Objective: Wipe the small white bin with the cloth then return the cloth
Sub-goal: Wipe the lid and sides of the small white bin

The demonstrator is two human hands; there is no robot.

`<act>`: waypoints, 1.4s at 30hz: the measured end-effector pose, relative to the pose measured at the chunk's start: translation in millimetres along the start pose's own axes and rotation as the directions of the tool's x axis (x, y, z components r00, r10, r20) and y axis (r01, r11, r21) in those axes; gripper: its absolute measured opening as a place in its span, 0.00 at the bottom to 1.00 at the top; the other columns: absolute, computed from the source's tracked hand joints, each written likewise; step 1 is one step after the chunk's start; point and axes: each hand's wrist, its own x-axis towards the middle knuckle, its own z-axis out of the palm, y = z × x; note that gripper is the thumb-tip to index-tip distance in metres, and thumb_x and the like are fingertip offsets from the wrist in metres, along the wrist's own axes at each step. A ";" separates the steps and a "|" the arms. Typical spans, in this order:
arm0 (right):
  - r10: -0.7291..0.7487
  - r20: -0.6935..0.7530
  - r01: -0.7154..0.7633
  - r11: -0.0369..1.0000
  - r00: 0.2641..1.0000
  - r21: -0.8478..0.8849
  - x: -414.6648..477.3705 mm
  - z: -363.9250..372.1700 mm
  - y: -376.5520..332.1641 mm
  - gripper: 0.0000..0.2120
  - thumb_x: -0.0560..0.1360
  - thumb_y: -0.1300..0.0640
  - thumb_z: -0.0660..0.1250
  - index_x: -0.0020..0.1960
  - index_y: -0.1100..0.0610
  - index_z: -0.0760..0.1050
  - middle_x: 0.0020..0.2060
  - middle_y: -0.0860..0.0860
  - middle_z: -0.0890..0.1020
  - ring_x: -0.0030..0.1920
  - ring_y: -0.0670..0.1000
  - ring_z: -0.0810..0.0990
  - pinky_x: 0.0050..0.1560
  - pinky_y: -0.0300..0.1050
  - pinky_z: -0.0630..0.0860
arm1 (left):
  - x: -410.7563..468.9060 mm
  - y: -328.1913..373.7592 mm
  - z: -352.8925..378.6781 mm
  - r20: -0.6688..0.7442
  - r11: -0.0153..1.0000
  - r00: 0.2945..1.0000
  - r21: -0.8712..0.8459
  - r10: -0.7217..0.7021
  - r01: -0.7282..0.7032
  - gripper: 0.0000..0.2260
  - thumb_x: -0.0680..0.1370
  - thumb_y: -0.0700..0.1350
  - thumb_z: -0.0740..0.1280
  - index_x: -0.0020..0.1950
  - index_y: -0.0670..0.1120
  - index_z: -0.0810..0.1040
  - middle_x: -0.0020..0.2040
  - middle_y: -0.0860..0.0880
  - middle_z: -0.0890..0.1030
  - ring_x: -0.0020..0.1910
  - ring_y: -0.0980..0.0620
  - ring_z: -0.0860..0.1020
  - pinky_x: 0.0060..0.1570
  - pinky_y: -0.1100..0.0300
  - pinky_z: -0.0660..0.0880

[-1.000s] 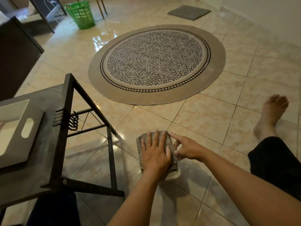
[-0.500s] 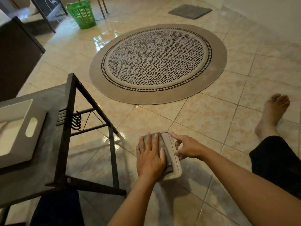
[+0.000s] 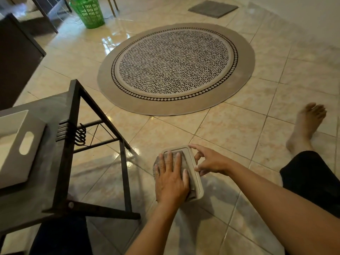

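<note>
The small white bin (image 3: 198,186) lies bottom-up on the tiled floor in front of me. A grey cloth (image 3: 184,163) is spread over most of its upturned base. My left hand (image 3: 172,179) lies flat on the cloth, fingers apart, pressing it onto the bin. My right hand (image 3: 209,161) holds the bin's right edge with its fingertips, and its forefinger reaches to the far right corner. The far edge and right rim of the bin show bare; the rest is hidden under the cloth and my hand.
A black metal table (image 3: 73,111) stands at my left with a larger white bin with a handle slot (image 3: 22,144) on it. Ahead lie a round patterned rug (image 3: 174,69), a green basket (image 3: 88,11) and a grey mat (image 3: 213,8). My bare foot (image 3: 307,124) rests at the right.
My left hand has slid the cloth toward me and leftward across the bin, baring its far edge and right rim. My right hand stays at the bin's right edge.
</note>
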 end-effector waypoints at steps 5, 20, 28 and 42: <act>-0.009 -0.001 0.009 1.000 1.000 0.008 0.0 0.7 1.8 0.43 0.72 0.74 0.69 0.79 0.47 0.59 0.49 0.57 0.75 0.43 0.52 0.83 0.41 0.45 0.84 | -3.8 15.7 2.2 0.030 0.997 0.997 -0.019 0.076 -0.076 0.30 0.80 0.59 0.45 0.80 0.55 0.40 0.80 0.48 0.38 0.77 0.46 0.32 0.75 0.45 0.34; 0.027 -0.005 -0.027 1.000 1.000 -0.002 -4.7 5.4 -1.6 0.44 0.72 0.75 0.69 0.80 0.48 0.58 0.50 0.56 0.75 0.45 0.54 0.82 0.44 0.46 0.85 | -22.0 5.4 6.3 -0.001 1.000 1.000 0.021 -0.002 0.002 0.31 0.80 0.63 0.44 0.79 0.56 0.37 0.79 0.47 0.34 0.76 0.46 0.28 0.75 0.42 0.34; 0.023 0.017 -0.023 1.000 1.000 -0.008 -3.7 6.7 -3.2 0.44 0.71 0.76 0.68 0.80 0.50 0.57 0.51 0.56 0.75 0.46 0.55 0.83 0.42 0.45 0.85 | -9.5 10.0 13.6 0.008 0.999 1.000 0.028 0.019 -0.019 0.29 0.80 0.57 0.45 0.79 0.55 0.37 0.80 0.47 0.37 0.77 0.46 0.33 0.75 0.40 0.39; 0.042 0.043 -0.045 0.996 0.998 0.071 -4.3 5.5 -2.9 0.44 0.72 0.77 0.66 0.79 0.48 0.58 0.49 0.56 0.74 0.43 0.55 0.83 0.40 0.50 0.85 | -2.7 -6.6 0.0 0.052 0.990 0.991 0.062 0.120 -0.123 0.29 0.80 0.64 0.45 0.78 0.62 0.38 0.80 0.49 0.35 0.76 0.44 0.30 0.74 0.40 0.35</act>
